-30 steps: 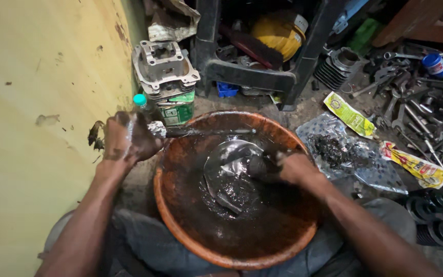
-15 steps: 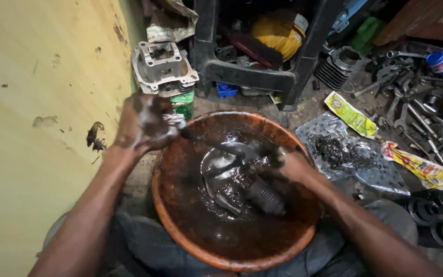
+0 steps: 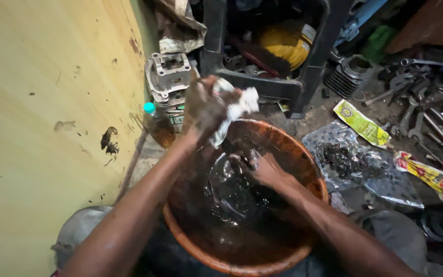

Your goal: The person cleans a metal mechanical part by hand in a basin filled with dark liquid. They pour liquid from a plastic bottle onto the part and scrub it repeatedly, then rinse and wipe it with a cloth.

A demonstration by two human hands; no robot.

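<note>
Hands: left hand (image 3: 203, 105) gripping one rag (image 3: 234, 110).

rag (image 3: 234, 110): whitish, crumpled, oil-smeared, clutched in raised left hand (image 3: 206, 110) above basin's far rim | basin (image 3: 303, 169): round, orange-brown, filled with dark oily liquid, low between the knees | metal part (image 3: 226, 179): grey, curved, greasy, lying in the liquid, touched by right hand (image 3: 260, 169)
</note>
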